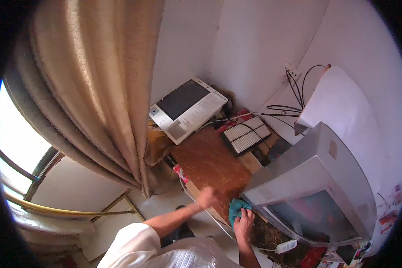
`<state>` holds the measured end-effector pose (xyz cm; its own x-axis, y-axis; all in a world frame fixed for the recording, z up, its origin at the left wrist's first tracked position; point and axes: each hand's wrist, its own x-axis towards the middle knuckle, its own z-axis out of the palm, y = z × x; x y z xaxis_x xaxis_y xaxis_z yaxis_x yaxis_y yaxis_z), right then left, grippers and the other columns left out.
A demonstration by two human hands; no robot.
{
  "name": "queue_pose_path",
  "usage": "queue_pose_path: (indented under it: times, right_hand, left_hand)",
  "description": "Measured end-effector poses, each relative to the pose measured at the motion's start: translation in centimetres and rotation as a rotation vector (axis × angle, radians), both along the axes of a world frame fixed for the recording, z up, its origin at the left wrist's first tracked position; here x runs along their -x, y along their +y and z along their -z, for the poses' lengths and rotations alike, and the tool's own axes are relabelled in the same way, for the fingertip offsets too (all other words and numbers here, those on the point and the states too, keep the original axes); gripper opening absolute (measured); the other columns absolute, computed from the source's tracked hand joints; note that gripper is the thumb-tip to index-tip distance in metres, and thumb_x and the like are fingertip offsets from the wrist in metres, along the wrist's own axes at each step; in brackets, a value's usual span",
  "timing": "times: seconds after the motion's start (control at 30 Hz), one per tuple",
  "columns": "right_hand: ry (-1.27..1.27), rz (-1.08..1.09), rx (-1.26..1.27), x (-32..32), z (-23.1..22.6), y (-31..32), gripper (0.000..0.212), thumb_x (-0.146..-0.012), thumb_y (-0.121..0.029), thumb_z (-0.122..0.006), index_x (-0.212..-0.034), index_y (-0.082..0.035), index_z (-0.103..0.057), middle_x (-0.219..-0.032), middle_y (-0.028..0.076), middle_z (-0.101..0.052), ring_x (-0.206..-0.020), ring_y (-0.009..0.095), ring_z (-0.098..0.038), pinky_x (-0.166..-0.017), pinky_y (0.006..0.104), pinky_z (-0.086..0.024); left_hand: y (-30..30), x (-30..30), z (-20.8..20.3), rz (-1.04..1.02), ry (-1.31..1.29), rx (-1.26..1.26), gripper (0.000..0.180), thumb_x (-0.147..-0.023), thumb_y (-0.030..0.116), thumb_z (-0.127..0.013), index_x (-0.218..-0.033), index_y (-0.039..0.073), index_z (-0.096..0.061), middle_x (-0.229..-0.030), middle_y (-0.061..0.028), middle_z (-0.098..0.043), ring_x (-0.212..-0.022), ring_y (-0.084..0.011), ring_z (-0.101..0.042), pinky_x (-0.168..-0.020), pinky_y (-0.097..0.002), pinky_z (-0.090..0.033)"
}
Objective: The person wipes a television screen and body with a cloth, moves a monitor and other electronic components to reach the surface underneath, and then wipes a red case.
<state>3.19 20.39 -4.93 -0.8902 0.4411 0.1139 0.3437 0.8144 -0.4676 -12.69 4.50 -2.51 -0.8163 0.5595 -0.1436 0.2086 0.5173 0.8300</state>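
Observation:
My right hand (243, 225) lies over a crumpled teal cloth (236, 208), its fingers bent onto it, at the front edge of a worn brown tabletop (210, 154). Just left of it, my left hand (207, 197) hovers at the same edge, smeared by motion, so its fingers do not show clearly. Nothing can be made out in it. Right of the cloth stands a bulky grey tube television (295, 174). Below the cloth, a dark, dirty-looking patch (268, 234) shows beside the right forearm.
A white box-like thing with a dark panel (183, 99) sits at the back left, near a pleated filter (246, 135). Black cables (290, 108) hang from a wall socket (292, 70). A white cable runs along the front, by a white remote-like block (286, 246). A beige curtain (98, 76) hangs left.

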Motion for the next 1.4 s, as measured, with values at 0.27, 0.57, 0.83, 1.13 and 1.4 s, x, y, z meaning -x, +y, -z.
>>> queue_pose_path:
  times: [0.27,0.57,0.83,1.13,1.4]
  right_hand:
    - [-0.071,-0.197,-0.085,9.4,1.3,-4.8,0.044,-0.072,-0.007,-0.058,-0.116,-0.003,-0.052,-0.128,0.015,-0.044,-0.109,0.038,-0.043,-0.094,0.0444,-0.037]
    - [-0.053,-0.244,-0.031,11.7,0.2,-5.6,0.046,-0.070,-0.002,-0.056,-0.116,-0.002,-0.051,-0.129,0.017,-0.042,-0.116,0.038,-0.041,-0.099,0.0426,-0.034]
    - [-0.050,-0.146,0.063,11.8,-0.5,-6.7,0.050,-0.067,0.002,-0.057,-0.117,-0.001,-0.050,-0.129,0.018,-0.042,-0.118,0.038,-0.039,-0.099,0.0428,-0.034]
    - [-0.078,-0.135,0.071,11.3,-1.8,-7.1,0.051,-0.066,0.003,-0.058,-0.117,0.000,-0.051,-0.130,0.018,-0.042,-0.118,0.037,-0.039,-0.100,0.0415,-0.034]
    - [-0.109,-0.146,0.040,11.8,-2.6,-6.8,0.048,-0.069,0.006,-0.055,-0.117,0.002,-0.050,-0.130,0.018,-0.041,-0.120,0.037,-0.038,-0.102,0.0410,-0.032]
  left_hand:
    - [-9.8,20.9,7.5,-0.877,0.060,-0.609,0.024,-0.086,0.021,-0.046,-0.096,0.004,-0.060,-0.080,-0.0093,-0.062,-0.067,-0.0189,-0.057,-0.061,-0.0322,-0.046]
    - [-12.0,29.4,14.6,-0.853,-0.778,-1.074,0.043,-0.081,0.027,-0.062,-0.119,0.011,-0.049,-0.114,-0.0084,-0.055,-0.101,-0.0266,-0.055,-0.086,-0.0387,-0.047]
    - [-11.5,29.1,12.2,-0.917,-0.850,-0.986,0.047,-0.078,0.028,-0.066,-0.120,0.012,-0.049,-0.113,-0.0060,-0.054,-0.100,-0.0243,-0.053,-0.080,-0.0427,-0.049]
    - [-10.3,30.1,5.1,-0.958,-0.685,-0.784,0.042,-0.077,0.024,-0.065,-0.112,0.006,-0.050,-0.097,-0.0108,-0.059,-0.078,-0.0233,-0.060,-0.059,-0.0359,-0.054]
    - [-10.1,29.5,4.1,-0.878,-0.595,-0.824,0.039,-0.079,0.023,-0.062,-0.110,0.003,-0.049,-0.101,-0.0132,-0.058,-0.085,-0.0249,-0.061,-0.063,-0.0381,-0.056]
